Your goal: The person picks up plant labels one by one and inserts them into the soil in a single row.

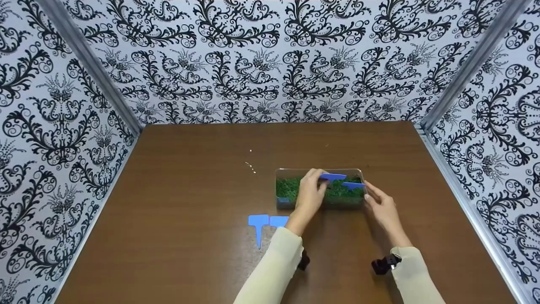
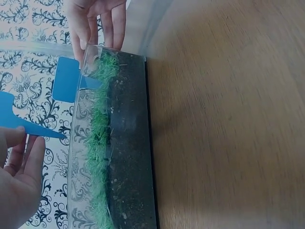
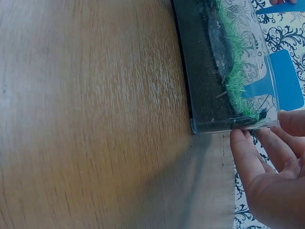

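Observation:
A clear rectangular container holds dark soil topped with green grass. Above its middle, my left hand pinches a blue T-shaped plant label by its stem; the pointed end is free and seems apart from the grass. Another blue plant label stands upright in the grass near the right end. My right hand touches that end wall with its fingers extended. On the table by my left forearm lie two more blue labels, one whole label and one label partly hidden by the sleeve.
The brown wooden table is bounded by patterned black-and-white walls. Small white specks lie on the table behind and left of the container. A blue patch shows at the container's front left corner.

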Demonstrator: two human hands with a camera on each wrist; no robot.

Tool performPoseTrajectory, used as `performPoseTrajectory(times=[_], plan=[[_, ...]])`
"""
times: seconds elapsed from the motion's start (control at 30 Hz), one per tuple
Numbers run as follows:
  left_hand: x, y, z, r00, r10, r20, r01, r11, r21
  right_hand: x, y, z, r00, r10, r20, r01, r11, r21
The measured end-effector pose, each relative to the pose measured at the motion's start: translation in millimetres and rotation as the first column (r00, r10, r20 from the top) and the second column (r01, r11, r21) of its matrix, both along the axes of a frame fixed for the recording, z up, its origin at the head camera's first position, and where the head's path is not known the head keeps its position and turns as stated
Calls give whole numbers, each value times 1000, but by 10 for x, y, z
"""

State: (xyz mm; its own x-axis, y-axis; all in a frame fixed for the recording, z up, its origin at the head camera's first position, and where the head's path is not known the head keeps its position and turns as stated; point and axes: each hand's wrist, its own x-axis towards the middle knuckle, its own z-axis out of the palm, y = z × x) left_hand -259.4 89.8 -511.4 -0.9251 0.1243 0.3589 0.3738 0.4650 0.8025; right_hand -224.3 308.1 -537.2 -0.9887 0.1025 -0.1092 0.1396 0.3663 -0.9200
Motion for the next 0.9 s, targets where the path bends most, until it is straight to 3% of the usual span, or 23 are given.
performPoseTrajectory(times=[0.23,0.47,0.9], plan=[[-33,8,-15,998,58,2,-58,998,-22,4,3,3,1000,-4,-3,4,1000,19],[-42,19,-54,995,101,-10,-101,985,-137,3,-5,-2,1000,10,-25,-12,998,-62],[-76,44,-122,991,132,16,-124,964,-236,10,-8,9,1000,-1,-21,1,999,-36]])
